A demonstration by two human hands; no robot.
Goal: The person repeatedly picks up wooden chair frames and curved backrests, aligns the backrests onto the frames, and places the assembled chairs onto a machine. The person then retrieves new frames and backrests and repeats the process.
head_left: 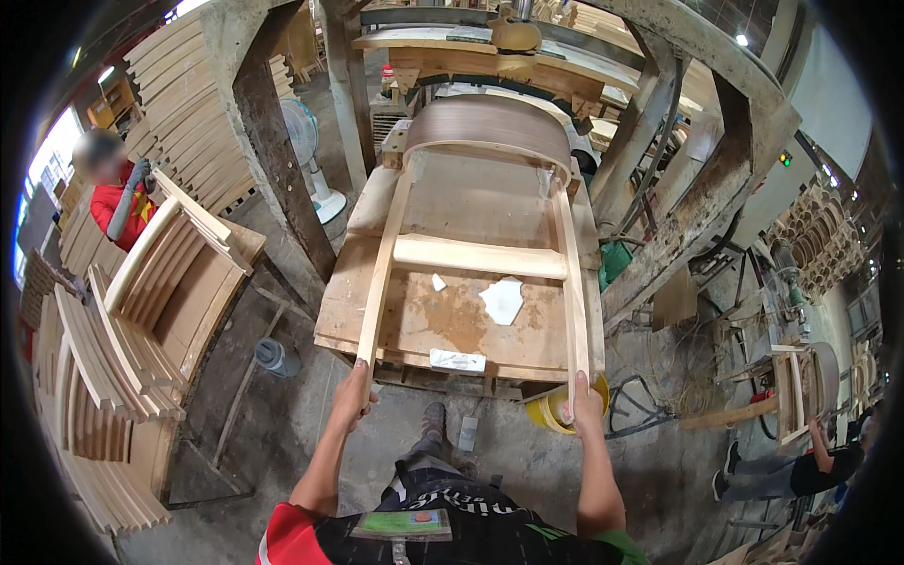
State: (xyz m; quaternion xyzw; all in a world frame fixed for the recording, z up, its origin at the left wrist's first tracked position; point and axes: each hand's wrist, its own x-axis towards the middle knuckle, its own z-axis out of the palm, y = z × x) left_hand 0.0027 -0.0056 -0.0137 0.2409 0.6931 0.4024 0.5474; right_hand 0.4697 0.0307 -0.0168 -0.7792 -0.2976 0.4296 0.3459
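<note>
A wooden chair frame spans the worktable in front of me, with two long side rails, a crossbar between them and a curved brown back panel at the far end. My left hand is closed round the near end of the left rail. On the right rail's near end, my right hand has its fingers wrapped in the same way. Below the frame lies the wooden worktable top, bearing a white irregular piece, a small white scrap and a white block at the front edge.
A rusty metal press frame rises around the worktable. Curved wooden parts are stacked on a bench at left, near a co-worker in red. A yellow bucket stands below right. Another person is at far right.
</note>
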